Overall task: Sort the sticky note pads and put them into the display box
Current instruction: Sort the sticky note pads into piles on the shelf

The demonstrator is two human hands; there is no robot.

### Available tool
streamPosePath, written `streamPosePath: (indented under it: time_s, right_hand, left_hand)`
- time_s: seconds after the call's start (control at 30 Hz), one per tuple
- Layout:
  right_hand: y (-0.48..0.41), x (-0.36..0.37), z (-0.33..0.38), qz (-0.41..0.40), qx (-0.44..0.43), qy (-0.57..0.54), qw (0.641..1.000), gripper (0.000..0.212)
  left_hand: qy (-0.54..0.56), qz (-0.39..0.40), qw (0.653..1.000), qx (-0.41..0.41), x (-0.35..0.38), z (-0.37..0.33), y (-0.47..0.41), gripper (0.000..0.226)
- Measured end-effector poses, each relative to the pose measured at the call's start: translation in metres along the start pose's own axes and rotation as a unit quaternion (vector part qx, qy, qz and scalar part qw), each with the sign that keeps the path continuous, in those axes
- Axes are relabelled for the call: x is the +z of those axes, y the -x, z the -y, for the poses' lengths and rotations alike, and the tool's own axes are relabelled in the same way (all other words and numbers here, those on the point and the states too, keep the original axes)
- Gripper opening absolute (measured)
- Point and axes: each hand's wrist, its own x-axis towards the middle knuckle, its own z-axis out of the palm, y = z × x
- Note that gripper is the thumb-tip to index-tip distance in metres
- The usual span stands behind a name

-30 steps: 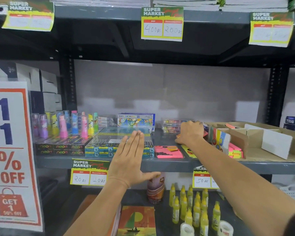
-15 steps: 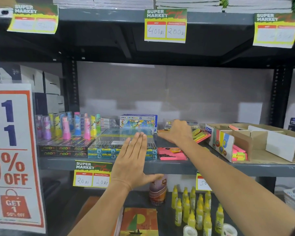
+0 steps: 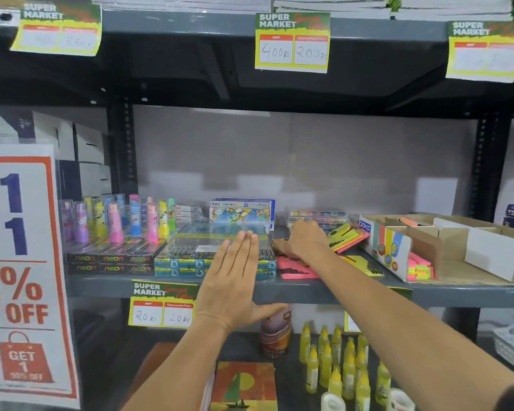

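Note:
Sticky note pads lie loose on the middle shelf: a pink pad [image 3: 294, 269] at the front edge, a yellow pad [image 3: 365, 264] to its right, and a yellow-and-pink stack [image 3: 346, 237] leaning towards the display box. The cardboard display box [image 3: 380, 247] stands at the right with neon pads [image 3: 419, 268] in its front compartment. My right hand [image 3: 306, 241] is knuckles-up among the pads, fingers curled down onto an orange pad [image 3: 279, 246]. My left hand [image 3: 235, 280] is held flat and open in front of the shelf edge, holding nothing.
Stacked pencil boxes [image 3: 214, 253] and neon boxes [image 3: 110, 262] fill the shelf's left, with coloured tubes [image 3: 116, 221] behind. An oil pastel box [image 3: 241, 213] stands at the back. Yellow glue bottles [image 3: 336, 366] and a notebook [image 3: 244, 387] sit on the shelf below. A sale sign [image 3: 18, 262] hangs at left.
My right hand has moved left, away from the display box, uncovering the leaning yellow-and-pink stack, and now sits over the orange pad. My left hand has stayed put.

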Motion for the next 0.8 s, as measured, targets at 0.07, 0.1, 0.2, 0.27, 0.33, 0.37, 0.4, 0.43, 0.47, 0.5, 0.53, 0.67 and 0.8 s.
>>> streamPosePath:
  time_s: [0.07, 0.1, 0.2, 0.27, 0.33, 0.37, 0.4, 0.43, 0.47, 0.5, 0.53, 0.67, 0.8]
  right_hand:
    - [0.001, -0.002, -0.001, 0.007, -0.001, 0.000, 1.000, 0.060]
    - [0.002, -0.002, -0.001, 0.008, -0.003, 0.001, 1.000, 0.057]
    - [0.002, -0.003, -0.002, 0.011, -0.019, 0.001, 1.000, 0.053]
    - [0.001, -0.007, -0.005, 0.003, -0.026, -0.010, 1.000, 0.054]
    - [-0.002, -0.016, -0.013, -0.030, -0.019, -0.017, 0.999, 0.054]
    - [-0.003, -0.021, -0.017, -0.050, -0.016, -0.006, 0.999, 0.050]
    - [-0.004, -0.027, -0.023, -0.066, -0.011, 0.023, 0.998, 0.047]
    - [-0.006, -0.030, -0.029, -0.078, -0.004, 0.064, 0.995, 0.048]
    - [-0.008, -0.033, -0.035, -0.086, 0.007, 0.109, 0.990, 0.052]
    - [-0.010, -0.033, -0.041, -0.085, 0.019, 0.152, 0.985, 0.055]
    - [-0.011, -0.032, -0.046, -0.078, 0.032, 0.183, 0.980, 0.057]
    - [-0.015, -0.022, -0.061, -0.053, 0.064, 0.249, 0.965, 0.065]
    - [-0.016, -0.023, -0.060, -0.036, 0.061, 0.264, 0.962, 0.066]
  left_hand:
    - [-0.004, -0.002, 1.000, 0.001, 0.000, 0.000, 0.000, 0.120]
    - [-0.005, -0.002, 1.000, 0.002, 0.000, 0.000, 0.000, 0.121]
    - [-0.007, -0.001, 1.000, 0.001, 0.000, 0.000, 0.000, 0.121]
    - [-0.008, 0.001, 1.000, 0.001, 0.000, 0.000, 0.000, 0.120]
    - [-0.009, 0.001, 1.000, 0.001, 0.000, 0.000, 0.000, 0.120]
    - [-0.009, 0.000, 1.000, 0.001, 0.000, 0.000, 0.000, 0.120]
    - [-0.008, 0.000, 1.000, 0.001, 0.000, 0.000, -0.001, 0.120]
    - [-0.007, 0.000, 1.000, 0.002, 0.001, 0.000, -0.001, 0.120]
    - [-0.007, 0.000, 1.000, 0.002, 0.001, 0.001, -0.001, 0.120]
    - [-0.006, 0.000, 1.000, 0.002, 0.001, 0.000, 0.000, 0.120]
    - [-0.006, 0.001, 1.000, 0.001, 0.000, 0.001, 0.000, 0.120]
    - [-0.002, 0.002, 1.000, 0.000, 0.000, 0.000, 0.000, 0.118]
    - [-0.003, 0.001, 1.000, 0.002, 0.000, 0.001, 0.000, 0.117]
